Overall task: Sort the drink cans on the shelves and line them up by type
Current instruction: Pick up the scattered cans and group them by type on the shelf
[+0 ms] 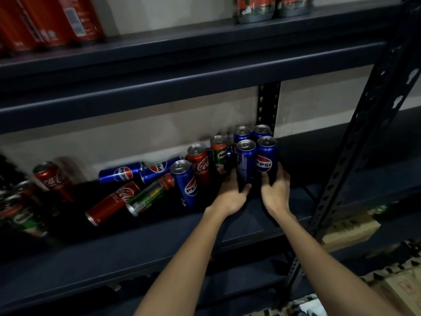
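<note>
Left hand (232,192): grip clamped round the lower part of a blue can (246,163), upright on the shelf (136,242). Right hand (274,190): grip clamped round a second blue can (266,156) just beside it. Behind them I noted two more blue cans (252,132), upright, forming a block at the shelf's right end. To the left: a green can (219,152), a red can (199,166) and another blue can (184,183) upright; further blue, red and green cans lay tipped over. I judged the step best done by pushing both held cans squarely back against the rear pair, bases flat, labels forward.
</note>
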